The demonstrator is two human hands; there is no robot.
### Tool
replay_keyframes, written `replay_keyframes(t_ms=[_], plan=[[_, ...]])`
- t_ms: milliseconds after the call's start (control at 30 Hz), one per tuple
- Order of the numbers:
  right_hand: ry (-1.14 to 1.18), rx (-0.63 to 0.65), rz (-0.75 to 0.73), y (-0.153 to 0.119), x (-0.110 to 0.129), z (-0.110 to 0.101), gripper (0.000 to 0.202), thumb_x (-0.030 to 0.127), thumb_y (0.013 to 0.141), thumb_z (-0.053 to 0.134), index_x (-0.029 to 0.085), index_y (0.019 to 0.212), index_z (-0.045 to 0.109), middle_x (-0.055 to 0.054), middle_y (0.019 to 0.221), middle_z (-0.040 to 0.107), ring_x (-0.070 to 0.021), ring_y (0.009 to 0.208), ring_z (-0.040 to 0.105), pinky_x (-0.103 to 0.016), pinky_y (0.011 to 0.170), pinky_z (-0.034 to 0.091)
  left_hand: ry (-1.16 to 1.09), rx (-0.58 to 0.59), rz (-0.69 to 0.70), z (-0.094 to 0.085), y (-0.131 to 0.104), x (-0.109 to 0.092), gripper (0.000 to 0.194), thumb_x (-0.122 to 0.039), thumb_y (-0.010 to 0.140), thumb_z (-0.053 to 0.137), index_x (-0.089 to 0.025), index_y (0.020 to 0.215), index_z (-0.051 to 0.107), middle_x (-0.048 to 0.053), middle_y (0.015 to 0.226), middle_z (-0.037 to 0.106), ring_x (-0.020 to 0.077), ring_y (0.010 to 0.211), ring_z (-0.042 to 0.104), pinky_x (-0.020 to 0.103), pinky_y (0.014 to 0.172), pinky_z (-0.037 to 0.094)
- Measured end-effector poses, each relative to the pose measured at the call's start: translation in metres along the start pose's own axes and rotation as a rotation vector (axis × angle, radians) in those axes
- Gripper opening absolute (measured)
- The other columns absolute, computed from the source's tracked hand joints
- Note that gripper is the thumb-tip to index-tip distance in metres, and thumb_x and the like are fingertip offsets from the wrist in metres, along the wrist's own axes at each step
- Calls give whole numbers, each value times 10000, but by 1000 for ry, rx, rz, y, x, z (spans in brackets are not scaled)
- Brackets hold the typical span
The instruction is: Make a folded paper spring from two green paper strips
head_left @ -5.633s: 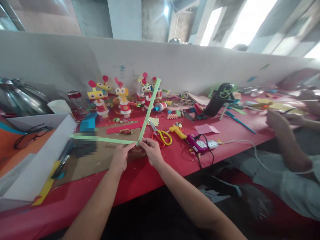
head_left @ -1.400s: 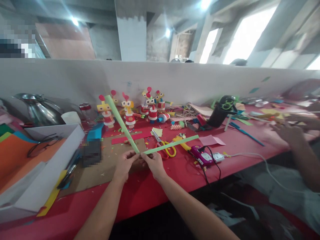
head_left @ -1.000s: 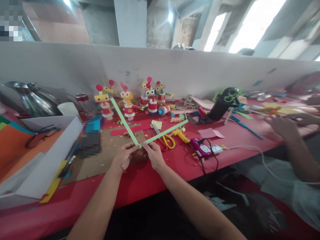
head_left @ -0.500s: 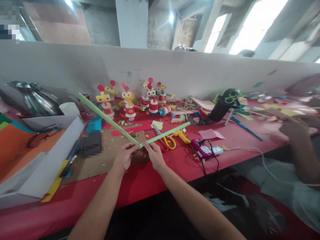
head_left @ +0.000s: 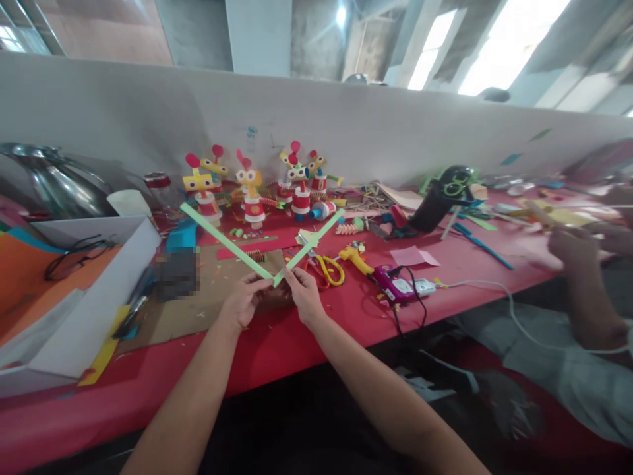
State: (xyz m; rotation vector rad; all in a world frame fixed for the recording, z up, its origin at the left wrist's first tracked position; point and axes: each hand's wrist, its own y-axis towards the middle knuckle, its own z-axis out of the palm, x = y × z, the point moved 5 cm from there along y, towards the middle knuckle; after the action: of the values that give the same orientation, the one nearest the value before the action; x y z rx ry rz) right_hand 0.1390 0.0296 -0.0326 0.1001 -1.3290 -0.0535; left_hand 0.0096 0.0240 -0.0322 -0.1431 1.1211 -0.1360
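Two light green paper strips meet in a V above the table. My left hand (head_left: 246,300) pinches the low end of the left paper strip (head_left: 225,241), which slants up to the left. My right hand (head_left: 302,295) pinches near the bottom of the right paper strip (head_left: 316,239), which rises to the right. Where they overlap, I cannot tell whether they are joined. Just beyond my right hand lie scissors (head_left: 333,269) with red and yellow handles. Cardboard (head_left: 190,323) lies under and left of my hands, with a small coiled paper spring (head_left: 256,255) on it.
Several paper figures (head_left: 253,206) stand at the back. A yellow glue gun (head_left: 357,259) and a purple box (head_left: 393,285) with cables lie right. A white box (head_left: 99,297) holds coloured paper at left. A metal jug (head_left: 59,185) stands behind it. Another person's hand (head_left: 568,247) works far right.
The right strip has swung up more steeply, and the V has narrowed. Both hands keep their pinch. The view has tilted slightly, with the table things sitting a little higher.
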Motion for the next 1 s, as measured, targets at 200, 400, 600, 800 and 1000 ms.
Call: replay_keyframes(t_ms=[200,400,600,800,1000], plan=[[31,10,8,0,1,1,344,521,764,581,194,661,553,35,538,528,-98,460,464,-207,442,370,50,-45,57,-1,1,-1,292,-204,465,807,-150,740,724,15,625,663,100,555,531,232,557,397],[-115,82,-124,-3,3,5,242,423,696,669,187,710,619,8,643,610,-134,602,553,-231,569,434,105,-82,150,-5,3,-3,307,-249,472,819,-153,749,730,1,595,641,91,539,493,225,555,369],[-114,18,-115,-2,1,3,178,365,692,661,192,735,653,-6,656,639,-151,596,574,-258,592,457,94,-36,154,-5,5,0,296,-260,486,828,-161,746,727,13,634,676,125,584,555,252,598,402],[-75,39,-150,-3,3,4,162,353,711,637,194,730,664,-3,658,632,-142,583,563,-260,590,459,123,20,174,-3,3,-3,302,-287,520,821,-149,770,723,46,718,707,162,678,617,275,664,440],[-67,35,-70,-1,1,0,181,368,703,646,198,644,633,16,547,587,-130,505,529,-242,515,432,106,83,146,3,0,1,299,-287,544,809,-133,786,725,65,746,715,195,715,638,326,732,472]])
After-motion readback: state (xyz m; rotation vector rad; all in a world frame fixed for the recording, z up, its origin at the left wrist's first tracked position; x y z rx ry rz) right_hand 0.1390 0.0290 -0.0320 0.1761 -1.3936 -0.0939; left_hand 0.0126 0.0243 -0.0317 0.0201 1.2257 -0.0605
